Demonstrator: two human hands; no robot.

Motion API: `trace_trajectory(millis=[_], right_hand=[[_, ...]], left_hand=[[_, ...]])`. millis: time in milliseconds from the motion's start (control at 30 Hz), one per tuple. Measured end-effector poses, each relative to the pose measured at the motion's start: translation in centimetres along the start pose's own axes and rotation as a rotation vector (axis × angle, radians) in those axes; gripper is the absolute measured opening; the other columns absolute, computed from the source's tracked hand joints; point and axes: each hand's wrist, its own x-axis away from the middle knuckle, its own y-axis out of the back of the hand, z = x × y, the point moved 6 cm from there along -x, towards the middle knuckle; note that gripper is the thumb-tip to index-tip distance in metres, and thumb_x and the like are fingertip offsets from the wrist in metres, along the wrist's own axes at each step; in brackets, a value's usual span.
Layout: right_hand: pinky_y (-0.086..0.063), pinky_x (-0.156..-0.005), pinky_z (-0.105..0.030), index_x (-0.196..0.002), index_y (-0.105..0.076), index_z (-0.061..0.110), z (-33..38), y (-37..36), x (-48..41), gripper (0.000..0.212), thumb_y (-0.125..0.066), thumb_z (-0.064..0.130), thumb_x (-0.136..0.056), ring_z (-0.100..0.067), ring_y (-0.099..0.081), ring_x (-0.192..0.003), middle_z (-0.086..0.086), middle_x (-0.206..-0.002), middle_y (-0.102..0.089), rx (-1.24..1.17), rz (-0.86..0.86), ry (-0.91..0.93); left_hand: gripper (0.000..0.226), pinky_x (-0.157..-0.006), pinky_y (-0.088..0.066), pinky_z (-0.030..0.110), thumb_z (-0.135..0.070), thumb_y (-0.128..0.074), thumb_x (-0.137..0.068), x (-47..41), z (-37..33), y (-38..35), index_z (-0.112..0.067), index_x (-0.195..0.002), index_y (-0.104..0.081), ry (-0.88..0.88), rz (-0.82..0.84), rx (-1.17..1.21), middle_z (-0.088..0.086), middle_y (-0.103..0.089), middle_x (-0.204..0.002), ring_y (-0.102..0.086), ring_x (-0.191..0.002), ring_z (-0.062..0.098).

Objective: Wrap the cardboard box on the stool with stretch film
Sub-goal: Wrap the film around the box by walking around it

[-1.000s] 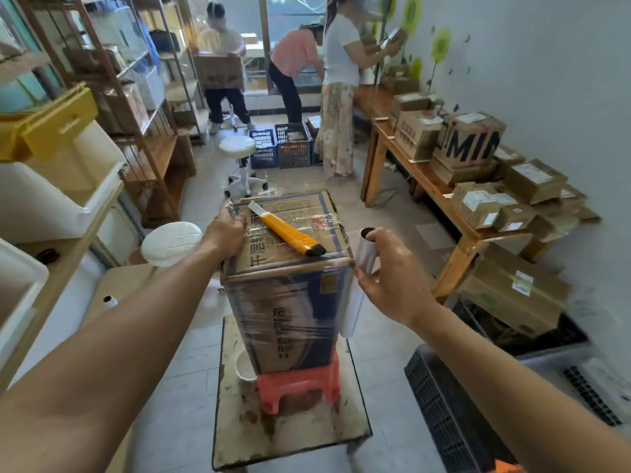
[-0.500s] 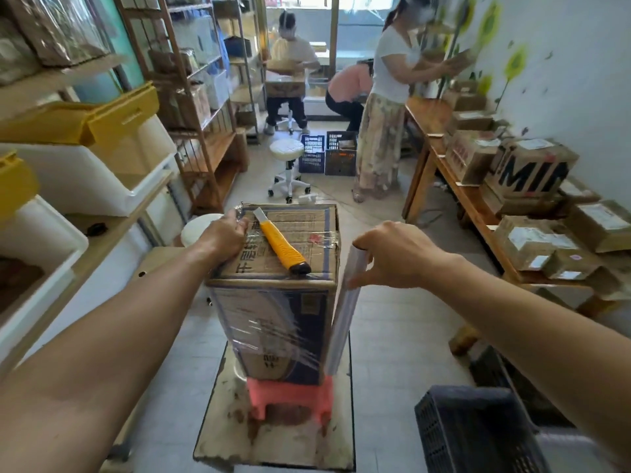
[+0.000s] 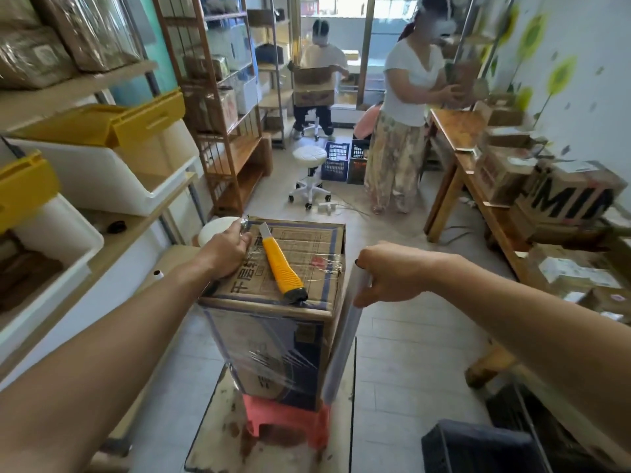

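Note:
A tall cardboard box (image 3: 273, 343) stands upright on a small red stool (image 3: 290, 423), which sits on a stained square table (image 3: 218, 448). Clear film covers the box's near face. A yellow utility knife (image 3: 281, 268) lies on the box top. My left hand (image 3: 227, 249) presses on the top's far left corner and pinches a bunched end of film there. My right hand (image 3: 386, 273) grips the top of the stretch film roll (image 3: 343, 346), which stands nearly upright against the box's right side.
White and yellow bins (image 3: 112, 165) fill shelves on the left. A wooden bench (image 3: 478, 199) with several parcels runs along the right wall. A black crate (image 3: 485, 448) sits at lower right. A white swivel stool (image 3: 309, 172) and three people are farther down the aisle.
My view has swung leftward around the box. The roll in my right hand has moved from beside the near right corner to along the right side. My left hand stays on the top.

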Motion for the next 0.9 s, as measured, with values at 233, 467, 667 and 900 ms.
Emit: trace_trajectory(millis=[233,467,667,900], right_hand=[[-0.034,-0.053,-0.015,-0.078,-0.056,0.019,0.3,-1.4,0.4,0.040,-0.088,0.042,-0.069,0.002,-0.044,-0.055,0.017,-0.072,-0.051,-0.215,-0.435,0.149],[-0.051,-0.062,-0.009,-0.112,-0.051,0.017,-1.4,-8.7,1.7,0.041,-0.078,0.028,-0.083,-0.002,-0.067,-0.079,0.006,-0.092,-0.068,-1.073,-0.756,-0.082],[-0.055,-0.055,-0.023,-0.107,-0.044,0.025,0.4,-12.7,0.4,0.035,-0.038,0.057,-0.095,-0.011,-0.066,-0.071,0.004,-0.087,-0.062,-1.086,-0.595,-0.083],[-0.051,-0.067,-0.015,-0.116,-0.018,0.043,-0.5,-12.5,-0.4,0.086,-0.089,0.032,-0.069,-0.006,-0.059,-0.089,0.016,-0.106,-0.050,-0.856,-0.303,0.127]], left_hand=[[0.056,-0.114,-0.032,0.048,-0.041,-0.031,-0.104,-0.1,0.3,0.2,-0.025,-0.157,-0.018,0.062,0.017,-0.067,0.022,-0.041,-0.152,-0.042,-0.137,0.040],[0.055,-0.113,-0.031,0.042,-0.033,-0.032,-0.106,0.3,-0.8,0.1,-0.023,-0.158,-0.014,0.133,0.016,-0.111,0.022,-0.040,-0.152,-0.041,-0.138,0.038],[0.054,-0.105,-0.038,0.045,-0.034,-0.035,-0.105,0.5,-0.7,-0.1,-0.026,-0.156,-0.019,0.157,-0.067,-0.140,0.021,-0.051,-0.144,-0.049,-0.131,0.040],[0.052,-0.105,-0.037,0.045,-0.042,-0.032,-0.104,1.0,-0.7,-0.1,-0.027,-0.154,-0.026,0.154,-0.092,-0.118,0.024,-0.047,-0.146,-0.046,-0.132,0.042]])
